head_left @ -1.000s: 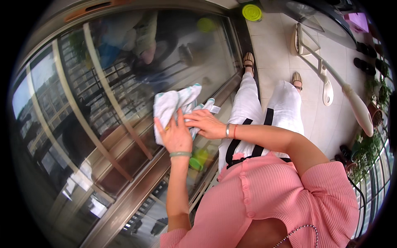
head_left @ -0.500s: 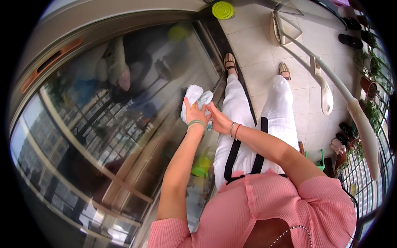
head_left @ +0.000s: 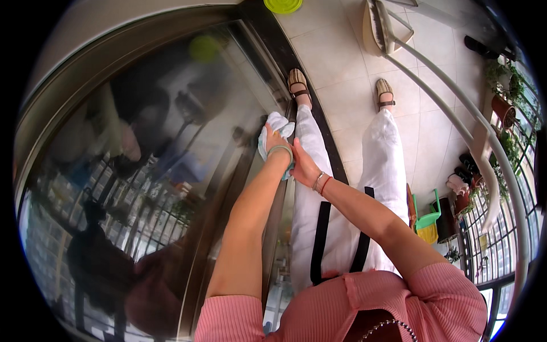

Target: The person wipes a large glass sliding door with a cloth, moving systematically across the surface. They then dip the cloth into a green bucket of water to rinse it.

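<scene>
Along the right-hand edge of the glass panel point(head_left: 165, 122), the left hand's point(head_left: 277, 144) fingers are closed over a bunched white cloth point(head_left: 277, 120), while the right hand point(head_left: 306, 166) rests against the left wrist, its own grip too hidden to tell. A second ago the cloth lay spread farther over the panel; now it is gathered at that edge, just beside the white trousers point(head_left: 310, 228), which suggests the wiping has reached the panel's border.
</scene>
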`<action>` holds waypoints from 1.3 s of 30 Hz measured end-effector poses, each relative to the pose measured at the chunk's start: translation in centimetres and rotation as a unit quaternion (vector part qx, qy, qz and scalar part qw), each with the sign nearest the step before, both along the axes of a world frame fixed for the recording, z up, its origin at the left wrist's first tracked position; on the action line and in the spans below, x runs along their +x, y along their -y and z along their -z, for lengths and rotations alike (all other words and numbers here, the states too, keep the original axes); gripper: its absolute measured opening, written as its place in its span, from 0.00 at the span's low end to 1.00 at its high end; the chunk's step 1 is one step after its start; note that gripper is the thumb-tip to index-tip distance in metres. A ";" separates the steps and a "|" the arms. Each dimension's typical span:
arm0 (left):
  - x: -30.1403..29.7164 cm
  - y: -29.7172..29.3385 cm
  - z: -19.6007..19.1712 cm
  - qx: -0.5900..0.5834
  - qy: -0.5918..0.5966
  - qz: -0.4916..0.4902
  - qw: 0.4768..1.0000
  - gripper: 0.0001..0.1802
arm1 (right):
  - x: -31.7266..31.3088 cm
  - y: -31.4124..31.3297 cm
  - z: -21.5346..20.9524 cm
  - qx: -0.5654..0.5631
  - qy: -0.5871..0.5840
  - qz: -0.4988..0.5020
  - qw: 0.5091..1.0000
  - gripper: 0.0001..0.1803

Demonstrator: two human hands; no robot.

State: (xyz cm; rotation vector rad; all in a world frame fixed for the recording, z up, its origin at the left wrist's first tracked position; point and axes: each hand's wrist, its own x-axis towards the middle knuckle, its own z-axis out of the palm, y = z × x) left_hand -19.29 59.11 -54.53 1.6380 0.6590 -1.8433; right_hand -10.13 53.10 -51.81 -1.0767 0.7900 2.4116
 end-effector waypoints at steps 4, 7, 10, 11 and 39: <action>0.0 -1.6 4.6 -0.023 0.000 0.013 1.000 0.31 | -1.7 -0.4 5.0 0.008 0.029 0.034 0.999 0.44; -0.6 -3.1 6.9 -0.030 0.011 0.021 0.999 0.30 | -2.7 -1.7 7.4 0.003 0.056 0.031 0.998 0.42; -0.6 -7.1 7.3 -0.037 -0.009 0.037 0.999 0.32 | -3.6 -4.6 8.2 0.003 0.071 0.056 0.996 0.41; -0.9 -8.5 7.6 -0.033 -0.008 0.043 0.998 0.32 | -4.1 -5.6 8.8 0.015 0.063 0.075 0.995 0.41; -4.8 -16.9 16.5 0.125 0.018 0.113 0.986 0.33 | -5.8 -9.7 21.0 0.398 0.232 -0.156 0.874 0.35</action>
